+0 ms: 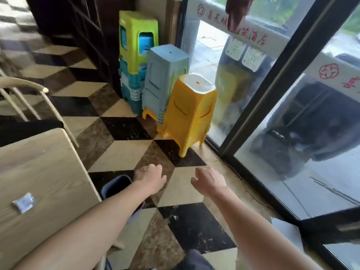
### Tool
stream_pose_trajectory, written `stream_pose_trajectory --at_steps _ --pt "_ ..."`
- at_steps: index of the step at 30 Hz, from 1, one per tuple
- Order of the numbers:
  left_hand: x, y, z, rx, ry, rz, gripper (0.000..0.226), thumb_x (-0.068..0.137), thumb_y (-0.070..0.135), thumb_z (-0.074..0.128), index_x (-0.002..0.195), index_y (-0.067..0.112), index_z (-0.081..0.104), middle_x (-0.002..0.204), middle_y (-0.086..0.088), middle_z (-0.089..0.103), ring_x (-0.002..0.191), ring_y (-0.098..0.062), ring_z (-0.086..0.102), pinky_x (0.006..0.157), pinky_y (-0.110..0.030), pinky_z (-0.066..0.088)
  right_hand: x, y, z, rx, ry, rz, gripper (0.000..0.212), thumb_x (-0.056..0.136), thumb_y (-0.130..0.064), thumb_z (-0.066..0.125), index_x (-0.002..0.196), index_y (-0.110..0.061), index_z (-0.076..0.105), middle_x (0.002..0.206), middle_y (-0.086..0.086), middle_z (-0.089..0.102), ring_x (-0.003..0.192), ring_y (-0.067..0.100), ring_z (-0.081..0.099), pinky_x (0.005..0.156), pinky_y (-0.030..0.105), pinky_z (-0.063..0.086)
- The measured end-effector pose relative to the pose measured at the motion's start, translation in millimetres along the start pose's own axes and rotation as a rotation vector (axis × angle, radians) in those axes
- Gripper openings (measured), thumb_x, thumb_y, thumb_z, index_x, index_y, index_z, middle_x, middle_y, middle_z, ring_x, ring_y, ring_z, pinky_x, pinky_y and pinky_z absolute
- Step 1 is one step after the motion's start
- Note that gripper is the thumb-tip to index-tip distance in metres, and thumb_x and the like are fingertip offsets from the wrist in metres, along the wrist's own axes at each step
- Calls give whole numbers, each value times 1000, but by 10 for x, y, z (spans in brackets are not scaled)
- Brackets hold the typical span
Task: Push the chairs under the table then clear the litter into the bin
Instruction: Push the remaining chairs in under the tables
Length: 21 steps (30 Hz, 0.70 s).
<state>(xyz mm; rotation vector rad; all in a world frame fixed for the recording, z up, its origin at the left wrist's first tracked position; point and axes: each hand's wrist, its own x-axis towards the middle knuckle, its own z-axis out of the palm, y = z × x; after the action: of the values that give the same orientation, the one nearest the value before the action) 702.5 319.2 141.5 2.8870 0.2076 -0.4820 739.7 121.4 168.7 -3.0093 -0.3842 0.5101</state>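
Note:
A light wooden table (39, 172) fills the lower left. A small crumpled silver wrapper (24, 202) lies on it near the left edge. A grey-blue bin (115, 186) stands on the floor beside the table's right edge, partly hidden by my left forearm. A chair (29, 94) with a pale curved back stands at the table's far end. My left hand (150, 179) hovers just right of the bin, fingers curled and holding nothing. My right hand (208, 179) is beside it over the floor, fingers also curled and empty.
Stacks of plastic stools stand against the wall ahead: green (136, 39), grey-blue (165, 75) and yellow (191, 114). A glass door with a black frame (263, 94) runs along the right. The floor is checkered tile (120, 156).

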Motion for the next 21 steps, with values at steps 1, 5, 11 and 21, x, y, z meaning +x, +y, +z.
stream_pose_trajectory --at_steps 1,5,11,21 --pt "230 -65 -51 -4 3 -31 38 102 44 43 121 14 55 124 -10 61 112 -31 60 84 -40 46 279 -24 -36 -10 -14 -25 21 94 -36 50 90 -16 55 91 3 59 79 25 60 59 32 45" --pt "1042 -338 -210 -8 -10 -146 38 101 46 44 120 15 56 121 -9 62 108 -30 61 79 -39 45 1235 -177 -163 -44 -76 -130 13 93 -29 51 91 -17 55 89 3 56 80 27 61 61 35 50" --pt "2396 -615 -651 -63 13 -349 40 101 47 43 124 16 57 119 -10 63 105 -29 63 73 -35 42 2938 -470 -583 -134 -96 -346 7 90 -24 59 87 -21 53 83 0 54 69 22 55 52 31 44" --pt "3436 -1566 -1330 -275 91 -683 40 101 47 47 121 15 61 119 -9 65 110 -31 63 80 -37 47 5019 -1896 -1154 -258 -169 -700 22 97 -38 53 107 -21 62 93 -1 58 77 18 58 57 26 40"
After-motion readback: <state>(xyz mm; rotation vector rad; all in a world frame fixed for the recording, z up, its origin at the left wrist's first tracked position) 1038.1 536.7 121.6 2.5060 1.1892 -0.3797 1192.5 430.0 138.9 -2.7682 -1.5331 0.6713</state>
